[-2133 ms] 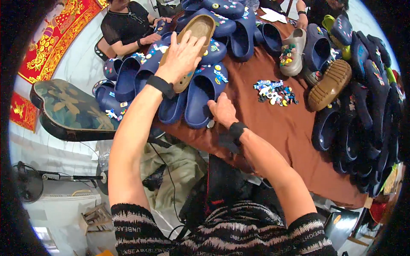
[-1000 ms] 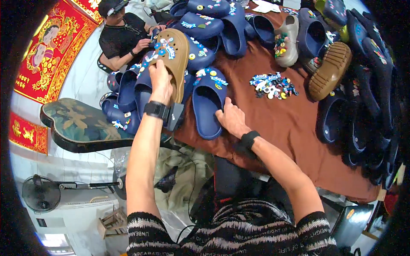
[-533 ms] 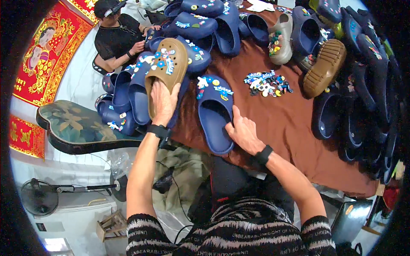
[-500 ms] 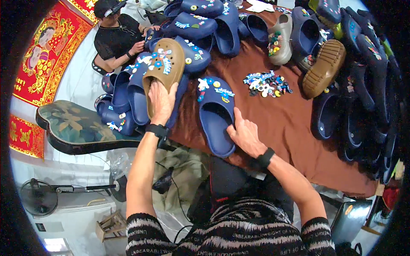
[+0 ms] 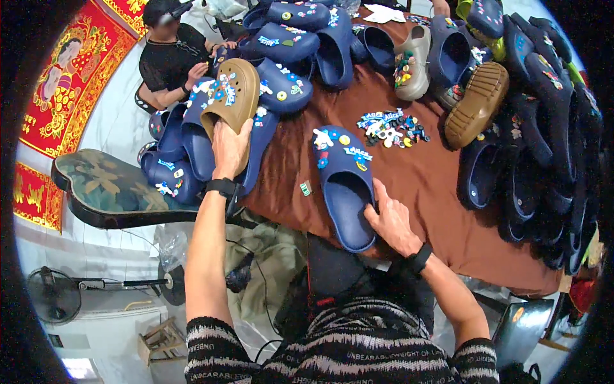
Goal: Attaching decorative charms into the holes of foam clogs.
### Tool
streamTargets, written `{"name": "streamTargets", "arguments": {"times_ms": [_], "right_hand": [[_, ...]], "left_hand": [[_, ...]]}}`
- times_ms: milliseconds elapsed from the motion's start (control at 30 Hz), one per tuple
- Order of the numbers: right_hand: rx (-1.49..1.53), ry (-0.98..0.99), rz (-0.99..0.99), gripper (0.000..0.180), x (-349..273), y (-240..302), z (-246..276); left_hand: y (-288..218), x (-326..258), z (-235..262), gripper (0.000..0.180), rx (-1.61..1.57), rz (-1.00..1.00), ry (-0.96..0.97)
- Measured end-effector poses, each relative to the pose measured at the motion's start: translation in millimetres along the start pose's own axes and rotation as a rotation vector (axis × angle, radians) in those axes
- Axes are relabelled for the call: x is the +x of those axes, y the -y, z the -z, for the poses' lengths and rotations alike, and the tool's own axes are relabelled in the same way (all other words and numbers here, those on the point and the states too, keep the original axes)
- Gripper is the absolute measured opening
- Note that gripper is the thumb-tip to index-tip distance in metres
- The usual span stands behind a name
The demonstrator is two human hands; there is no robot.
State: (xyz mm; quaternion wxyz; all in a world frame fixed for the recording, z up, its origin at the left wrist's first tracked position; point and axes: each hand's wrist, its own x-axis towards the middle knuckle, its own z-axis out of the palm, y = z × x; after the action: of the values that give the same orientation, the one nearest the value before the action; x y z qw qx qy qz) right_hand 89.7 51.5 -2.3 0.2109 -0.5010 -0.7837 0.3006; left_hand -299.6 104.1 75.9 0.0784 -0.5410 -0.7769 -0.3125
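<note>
A tan clog with colourful charms on its upper rests over a stack of navy clogs at the left. My left hand grips it, fingers in the foot opening and thumb along its side. In front of me, a navy clog lies toe-away on the brown cloth, bearing charms on its toe. My right hand holds its right rim near the heel, thumb at the edge and fingers along the outside. Beyond it lies a pile of loose charms. One small green charm is on the cloth between my hands.
Brown cloth covers the table. Navy clogs crowd its far left; more dark clogs line the right. A grey clog and an upturned tan clog stand nearer. At the far left, a person handles a clog.
My right hand and the navy clog have moved right and nearer me, uncovering the small green charm. My left hand and the tan clog have shifted slightly left.
</note>
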Motion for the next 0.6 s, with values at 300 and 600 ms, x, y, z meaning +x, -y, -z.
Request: {"name": "streamTargets", "arguments": {"times_ms": [300,600], "right_hand": [[0.005,-0.023,-0.020,0.059,1.0,-2.9,-4.5],[0.016,-0.046,-0.022,0.056,-1.7,-2.5,-4.2]], "left_hand": [[1.3,-52.3,17.7,0.063,-0.001,-0.012,-0.058],[23.7,-86.7,12.5,0.060,-0.038,-0.035,-0.122]]}}
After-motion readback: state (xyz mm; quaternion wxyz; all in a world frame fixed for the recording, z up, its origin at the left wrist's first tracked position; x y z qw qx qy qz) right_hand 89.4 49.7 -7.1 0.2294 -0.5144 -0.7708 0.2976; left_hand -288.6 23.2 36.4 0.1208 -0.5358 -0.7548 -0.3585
